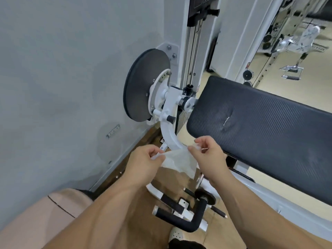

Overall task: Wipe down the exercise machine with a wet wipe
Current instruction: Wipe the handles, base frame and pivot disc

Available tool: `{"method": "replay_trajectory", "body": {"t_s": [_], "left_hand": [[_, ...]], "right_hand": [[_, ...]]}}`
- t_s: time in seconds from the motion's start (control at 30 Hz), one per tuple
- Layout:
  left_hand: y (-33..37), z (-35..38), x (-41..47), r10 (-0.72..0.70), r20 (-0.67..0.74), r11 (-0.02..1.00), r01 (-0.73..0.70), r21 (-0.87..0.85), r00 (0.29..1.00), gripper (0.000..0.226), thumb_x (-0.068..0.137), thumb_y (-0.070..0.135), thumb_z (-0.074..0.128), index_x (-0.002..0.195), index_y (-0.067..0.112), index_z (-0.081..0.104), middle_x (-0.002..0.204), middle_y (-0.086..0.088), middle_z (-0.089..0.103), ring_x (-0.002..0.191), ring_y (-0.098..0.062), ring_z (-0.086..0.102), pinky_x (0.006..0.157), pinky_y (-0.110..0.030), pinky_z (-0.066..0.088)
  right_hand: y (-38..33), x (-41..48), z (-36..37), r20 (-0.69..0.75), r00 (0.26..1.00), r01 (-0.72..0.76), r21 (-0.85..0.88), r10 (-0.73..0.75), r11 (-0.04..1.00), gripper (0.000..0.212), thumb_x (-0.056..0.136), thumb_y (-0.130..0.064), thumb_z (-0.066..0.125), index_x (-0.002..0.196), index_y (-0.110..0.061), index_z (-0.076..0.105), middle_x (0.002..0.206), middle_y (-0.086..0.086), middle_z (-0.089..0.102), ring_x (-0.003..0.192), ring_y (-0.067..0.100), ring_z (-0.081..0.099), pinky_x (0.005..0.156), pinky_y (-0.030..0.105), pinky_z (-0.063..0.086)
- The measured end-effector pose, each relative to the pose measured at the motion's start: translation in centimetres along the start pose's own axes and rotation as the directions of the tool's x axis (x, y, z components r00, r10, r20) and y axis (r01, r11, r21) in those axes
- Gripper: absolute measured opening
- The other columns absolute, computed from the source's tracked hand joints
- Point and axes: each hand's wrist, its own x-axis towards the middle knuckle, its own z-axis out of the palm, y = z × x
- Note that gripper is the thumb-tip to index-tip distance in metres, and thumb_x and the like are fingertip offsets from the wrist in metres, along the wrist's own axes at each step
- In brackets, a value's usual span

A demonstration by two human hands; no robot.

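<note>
Farthest left, a pale wall [62, 69] runs beside the left hand [145, 163]. Above that hand and well apart from it, the grey disc [143, 85] of the exercise machine [190, 51] stands on edge. The left hand pinches one end of the wet wipe [177, 161] between thumb and curled fingers, with its back turned toward the camera. From that pinch the wet wipe stretches rightward as a thin, partly unfolded white sheet. It hangs in the air between the two hands, and its loose lower corner droops below them. Just behind the sheet, above the gap between the hands, the white curved arm [168, 135] of the machine curves down from the disc's hub; whether the wipe touches it cannot be told. The right hand [209, 158] pinches the other end of the wipe with thumb and forefinger, the remaining fingers loosely curled. Up and to the right of the right hand lies the black pad [260, 126], its near edge just beside the knuckles. Below both hands, nearer the person, a black foam handle [190, 221] sits low on the frame.
</note>
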Motion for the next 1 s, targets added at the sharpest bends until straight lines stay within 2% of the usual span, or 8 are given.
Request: {"method": "replay_trajectory", "body": {"t_s": [0.1, 0.17, 0.27, 0.43, 0.57, 0.7, 0.83, 1.0], "left_hand": [[1.8, -2.0, 3.2, 0.025, -0.129, 1.000, -0.026, -0.009, 0.991, 0.015, 0.093, 0.019, 0.069, 0.086, 0.031, 0.074, 0.085, 0.012, 0.069, 0.081, -0.007, 0.064, 0.073, -0.024, 0.053], [2.6, -3.2, 5.3, 0.045, -0.191, 0.999, -0.042, 0.020, 0.981, 0.017, 0.092, 0.018, 0.068, 0.084, 0.032, 0.074, 0.084, 0.016, 0.069, 0.082, -0.004, 0.063, 0.073, -0.023, 0.051], [3.5, -4.6, 8.6, 0.172, -0.232, 0.982, -0.150, 0.111, 0.957, 0.015, 0.091, 0.019, 0.069, 0.084, 0.032, 0.074, 0.085, 0.016, 0.070, 0.082, -0.002, 0.064, 0.073, -0.022, 0.050], [5.2, -6.5, 14.6, 0.410, -0.175, 0.906, -0.377, 0.195, 0.895, 0.010, 0.092, 0.018, 0.070, 0.093, 0.027, 0.075, 0.088, 0.016, 0.068, 0.087, -0.001, 0.062, 0.072, -0.014, 0.047], [5.9, -7.9, 18.8, 0.429, -0.045, 0.903, -0.429, 0.006, 0.902, 0.013, 0.090, 0.018, 0.075, 0.097, 0.029, 0.074, 0.086, 0.019, 0.070, 0.086, 0.003, 0.065, 0.073, -0.012, 0.052], [6.2, -8.1, 22.8, 0.429, 0.041, 0.901, -0.424, -0.090, 0.902, 0.015, 0.090, 0.019, 0.075, 0.086, 0.031, 0.067, 0.075, 0.015, 0.070, 0.074, -0.001, 0.067, 0.064, -0.013, 0.051], [5.1, -7.5, 25.2, 0.310, 0.079, 0.929, -0.285, -0.236, 0.947, 0.018, 0.090, 0.014, 0.071, 0.079, 0.025, 0.063, 0.071, 0.007, 0.072, 0.064, -0.010, 0.068, 0.057, -0.026, 0.050], [2.6, -8.0, 25.5, 0.343, 0.074, 0.921, -0.320, -0.220, 0.936, 0.019, 0.093, 0.015, 0.069, 0.096, 0.032, 0.062, 0.088, 0.015, 0.070, 0.082, -0.002, 0.066, 0.068, -0.022, 0.052]], "right_hand": [[-2.6, 2.2, 2.4, -0.068, 0.989, 0.125, -0.071, -0.129, 0.990, 0.016, 0.094, -0.032, 0.070, 0.106, -0.032, 0.059, 0.097, -0.004, 0.055, 0.082, 0.008, 0.054, 0.067, 0.018, 0.043], [-4.1, 2.6, 4.2, -0.016, 0.986, 0.164, -0.033, -0.164, 0.986, 0.006, 0.099, -0.031, 0.063, 0.105, -0.030, 0.065, 0.100, -0.010, 0.058, 0.089, -0.001, 0.055, 0.071, 0.010, 0.042], [-4.9, 3.3, 7.1, 0.032, 0.995, 0.093, 0.096, -0.097, 0.991, 0.014, 0.104, -0.034, 0.056, 0.110, -0.036, 0.069, 0.112, -0.018, 0.061, 0.108, -0.005, 0.055, 0.093, 0.020, 0.044], [-8.1, 6.2, 10.7, 0.075, 0.990, -0.141, 0.421, 0.120, 0.896, 0.027, 0.107, -0.035, 0.050, 0.126, -0.032, 0.069, 0.128, -0.015, 0.066, 0.120, 0.002, 0.058, 0.108, 0.030, 0.046], [-11.3, 9.3, 13.3, 0.007, 0.987, -0.134, 0.566, 0.158, 0.814, 0.029, 0.108, -0.032, 0.049, 0.135, -0.035, 0.060, 0.139, -0.016, 0.063, 0.129, 0.001, 0.056, 0.115, 0.033, 0.042], [-13.8, 12.6, 15.2, -0.102, 0.988, -0.048, 0.514, 0.116, 0.856, 0.032, 0.110, -0.021, 0.045, 0.132, -0.040, 0.058, 0.125, -0.031, 0.067, 0.109, -0.014, 0.061, 0.091, 0.009, 0.047], [-14.6, 16.5, 16.5, -0.129, 0.981, -0.093, 0.345, 0.146, 0.934, 0.046, 0.109, -0.031, 0.048, 0.154, -0.029, 0.044, 0.152, -0.011, 0.049, 0.130, 0.002, 0.052, 0.113, 0.027, 0.041], [-15.3, 18.8, 18.4, -0.054, 0.992, -0.098, 0.240, 0.115, 0.966, 0.065, 0.108, -0.039, 0.048, 0.164, -0.029, 0.015, 0.150, -0.020, 0.037, 0.132, 0.000, 0.040, 0.110, 0.023, 0.031]]}}
